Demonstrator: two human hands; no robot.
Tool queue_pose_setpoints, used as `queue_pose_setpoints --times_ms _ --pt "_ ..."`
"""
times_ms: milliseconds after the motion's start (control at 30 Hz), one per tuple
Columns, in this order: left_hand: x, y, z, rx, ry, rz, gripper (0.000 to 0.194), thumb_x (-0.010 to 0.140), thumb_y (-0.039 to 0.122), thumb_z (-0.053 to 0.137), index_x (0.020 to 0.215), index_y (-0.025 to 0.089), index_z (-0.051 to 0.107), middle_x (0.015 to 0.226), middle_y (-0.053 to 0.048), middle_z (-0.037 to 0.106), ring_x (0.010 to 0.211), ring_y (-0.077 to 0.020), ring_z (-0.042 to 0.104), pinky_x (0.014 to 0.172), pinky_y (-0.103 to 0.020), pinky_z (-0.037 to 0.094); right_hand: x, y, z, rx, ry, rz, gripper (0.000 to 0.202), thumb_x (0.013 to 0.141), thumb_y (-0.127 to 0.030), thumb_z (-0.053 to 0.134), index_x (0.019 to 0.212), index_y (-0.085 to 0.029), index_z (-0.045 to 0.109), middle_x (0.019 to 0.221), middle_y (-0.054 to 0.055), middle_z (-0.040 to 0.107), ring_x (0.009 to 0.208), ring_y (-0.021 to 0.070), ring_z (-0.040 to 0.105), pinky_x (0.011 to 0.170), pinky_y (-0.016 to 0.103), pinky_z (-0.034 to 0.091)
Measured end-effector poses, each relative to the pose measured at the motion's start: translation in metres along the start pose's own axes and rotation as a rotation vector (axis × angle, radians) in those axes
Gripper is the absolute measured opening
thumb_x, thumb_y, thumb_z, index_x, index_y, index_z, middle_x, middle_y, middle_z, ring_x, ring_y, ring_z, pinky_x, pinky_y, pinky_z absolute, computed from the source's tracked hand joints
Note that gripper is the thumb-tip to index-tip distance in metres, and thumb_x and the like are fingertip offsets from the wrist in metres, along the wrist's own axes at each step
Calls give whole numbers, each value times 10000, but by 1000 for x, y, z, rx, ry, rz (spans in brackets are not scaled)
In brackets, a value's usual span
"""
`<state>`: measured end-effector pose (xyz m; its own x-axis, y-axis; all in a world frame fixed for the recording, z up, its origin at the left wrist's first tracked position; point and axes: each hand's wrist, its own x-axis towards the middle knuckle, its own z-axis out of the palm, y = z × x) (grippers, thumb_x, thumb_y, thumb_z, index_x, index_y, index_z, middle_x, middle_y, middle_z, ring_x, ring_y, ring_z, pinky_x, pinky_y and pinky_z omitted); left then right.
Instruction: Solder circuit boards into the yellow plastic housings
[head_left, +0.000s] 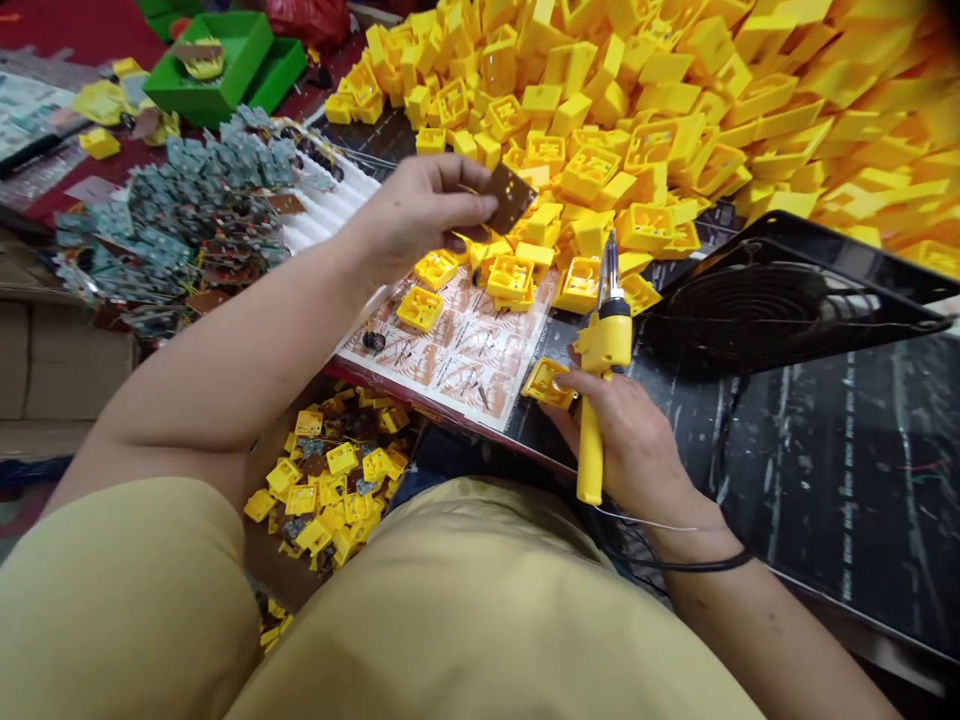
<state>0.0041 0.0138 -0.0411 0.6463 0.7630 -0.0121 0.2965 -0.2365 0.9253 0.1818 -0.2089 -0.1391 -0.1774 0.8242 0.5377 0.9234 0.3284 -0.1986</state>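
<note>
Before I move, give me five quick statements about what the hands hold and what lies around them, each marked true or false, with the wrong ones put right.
1. The left hand holds a brown board. True.
2. The iron is in the left hand. False: it is in the right hand.
3. A yellow case is held in the same hand as the iron. True.
4. The fan is to the left of the iron. False: it is to the right.
5. The brown board is lying inside the yellow case. False: the two are apart, one in each hand.
</note>
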Motion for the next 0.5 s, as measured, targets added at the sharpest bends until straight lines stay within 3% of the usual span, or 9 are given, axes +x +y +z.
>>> queue_pose_setpoints --times_ms 133,200,267,367,500 --pt "-29 -34 39 -124 -13 96 134 804 177 573 931 163 533 931 -40 720 930 -172 709 855 -374 562 -10 -1 -6 48 -52 -30 250 954 -240 594 1186 -195 515 968 49 668 854 196 649 895 389 508" --pt "-50 -54 47 -127 -123 126 132 763 180 609 867 169 529 936 -57 728 912 -169 709 851 -352 570 -15 3 -11 66 -66 -46 265 950 -236 608 1193 -185 516 1014 69 676 903 201 660 937 403 499" --pt "-69 -66 47 42 -277 135 109 766 166 583 875 171 578 1009 -70 737 972 -174 700 890 -344 559 -19 7 -16 86 -75 -62 295 944 -267 631 1201 -173 520 1042 92 679 934 207 665 935 397 507" --pt "-84 -67 37 390 -360 199 274 777 99 495 978 184 661 1116 -57 734 1111 -190 657 1012 -377 493 -19 11 -26 120 -45 -96 350 913 -352 679 1178 -168 545 1035 99 697 892 204 681 917 388 524" --pt "-83 -45 39 632 -185 228 284 839 167 505 1046 178 699 1053 -59 737 1026 -211 667 960 -381 479 -14 7 -43 114 173 -113 302 795 -198 804 1031 -187 616 782 -13 703 595 98 618 718 239 521"
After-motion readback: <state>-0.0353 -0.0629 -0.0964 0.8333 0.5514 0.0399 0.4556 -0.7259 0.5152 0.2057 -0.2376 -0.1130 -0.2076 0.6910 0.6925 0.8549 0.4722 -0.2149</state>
